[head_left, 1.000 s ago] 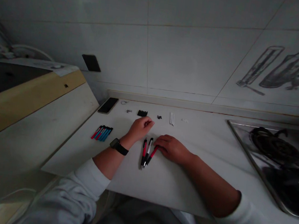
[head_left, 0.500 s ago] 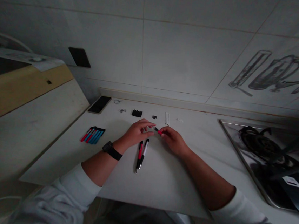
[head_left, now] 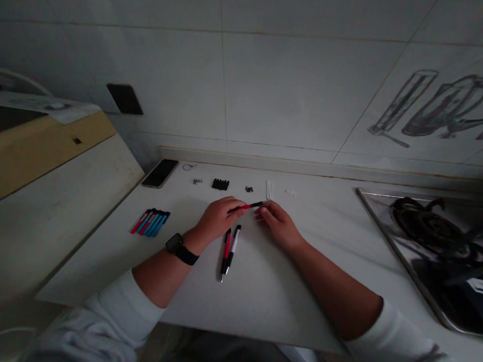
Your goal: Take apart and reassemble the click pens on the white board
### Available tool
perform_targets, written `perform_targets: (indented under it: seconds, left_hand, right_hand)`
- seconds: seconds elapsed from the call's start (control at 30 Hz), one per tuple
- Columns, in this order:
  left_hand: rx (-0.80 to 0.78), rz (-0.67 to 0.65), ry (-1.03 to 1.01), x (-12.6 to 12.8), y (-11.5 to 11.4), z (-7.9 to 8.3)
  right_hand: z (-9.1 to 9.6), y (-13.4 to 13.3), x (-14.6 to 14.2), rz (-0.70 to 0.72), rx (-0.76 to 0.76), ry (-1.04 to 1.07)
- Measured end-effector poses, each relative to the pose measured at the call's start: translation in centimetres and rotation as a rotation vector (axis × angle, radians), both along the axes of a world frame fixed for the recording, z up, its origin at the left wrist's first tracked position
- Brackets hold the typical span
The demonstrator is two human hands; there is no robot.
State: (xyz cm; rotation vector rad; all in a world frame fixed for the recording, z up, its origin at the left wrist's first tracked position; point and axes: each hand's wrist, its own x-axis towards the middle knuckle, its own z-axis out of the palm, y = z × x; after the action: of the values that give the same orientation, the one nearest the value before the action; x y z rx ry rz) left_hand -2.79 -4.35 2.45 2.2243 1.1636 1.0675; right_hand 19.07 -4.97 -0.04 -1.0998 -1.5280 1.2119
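A red and black pen (head_left: 247,206) lies crosswise between my two hands, above the white counter. My left hand (head_left: 217,216), with a black watch on the wrist, is closed around the pen's left part. Thumb and fingers of my right hand (head_left: 279,223) are pinched at its black right end; their exact contact is hard to see. Below the hands lie a red and black pen (head_left: 226,250) and a white and black pen (head_left: 233,248), side by side. Farther left sits a row of red and blue pen barrels (head_left: 150,223).
Along the back lie a phone (head_left: 161,173), small springs (head_left: 197,181), black cylindrical parts (head_left: 220,184), tiny dark pieces (head_left: 249,189), thin white refills (head_left: 269,190) and small whitish pieces (head_left: 290,192). A gas stove (head_left: 433,233) borders the right side.
The red piece was pinched in my right hand, beside open left fingers. Now my left hand grips the pen, with its black end pointing toward my right fingers. The view has shifted slightly.
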Motion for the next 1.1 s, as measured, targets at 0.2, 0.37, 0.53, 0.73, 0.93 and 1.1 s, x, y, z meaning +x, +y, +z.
perform_targets:
  seconds: [0.2, 0.37, 0.53, 0.73, 0.93, 1.1]
  left_hand:
    - [0.052, 0.034, 0.183, -0.9, 0.5, 0.1]
    - [0.067, 0.017, 0.236, -1.0, 0.8, -0.2]
    - [0.074, 0.106, 0.197, -1.1, 0.9, -0.2]
    - [0.106, 0.090, 0.177, -1.3, 1.0, -0.2]
    - [0.056, 0.066, 0.134, -1.5, 1.0, 0.0]
    - [0.001, 0.082, 0.057, -1.4, 0.8, 0.0]
  right_hand:
    - [0.8, 0.4, 1.0, 0.015, 0.004, 0.008]
    - [-0.3, 1.0, 1.3, 0.008, 0.073, -0.186]
    - [-0.9, 1.3, 1.6, -0.013, 0.120, -0.264]
    - [-0.6, 1.1, 1.7, 0.051, 0.150, -0.395]
    - [0.2, 0.7, 1.6, 0.023, 0.191, -0.468]
    - [0.6, 0.5, 1.6, 0.021, 0.213, -0.491]
